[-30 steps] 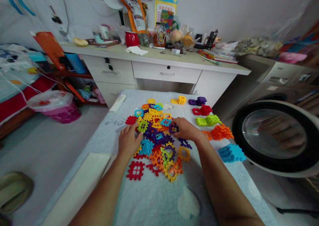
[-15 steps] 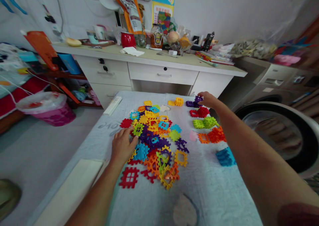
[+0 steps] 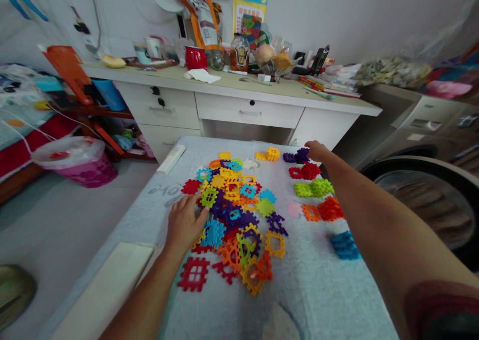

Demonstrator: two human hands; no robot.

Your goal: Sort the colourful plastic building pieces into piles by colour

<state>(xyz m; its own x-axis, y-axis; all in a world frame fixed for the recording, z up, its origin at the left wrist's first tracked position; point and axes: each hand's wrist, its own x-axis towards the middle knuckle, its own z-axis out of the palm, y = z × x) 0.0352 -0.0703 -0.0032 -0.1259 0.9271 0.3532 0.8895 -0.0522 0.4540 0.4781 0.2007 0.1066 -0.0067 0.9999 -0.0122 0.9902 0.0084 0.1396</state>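
My left hand [image 3: 185,220] is at the left side of a loose heap of plastic interlocking tiles, its thumb and fingers closed on the edge of a green window-shaped tile [image 3: 208,197]. Purple tiles [image 3: 226,207], blue tiles [image 3: 213,232] and a yellow frame tile [image 3: 275,244] lie in the heap. Far off at the table's right, my right hand [image 3: 317,151] has its fingers closed at the edge of a purple tile [image 3: 302,155] on the purple stack; its fingertips are partly hidden.
Down the right side run yellow [image 3: 273,154], red [image 3: 310,170], green [image 3: 321,187], orange [image 3: 331,208] and blue [image 3: 345,245] stacks. A white cabinet [image 3: 250,108] stands beyond the cloth-covered table [image 3: 322,300]. At right is a washing machine [image 3: 419,125] with its door open.
My right hand has lowered the tilted purple tile onto the purple stack. My left hand keeps its place at the green tile. The view has shifted slightly.
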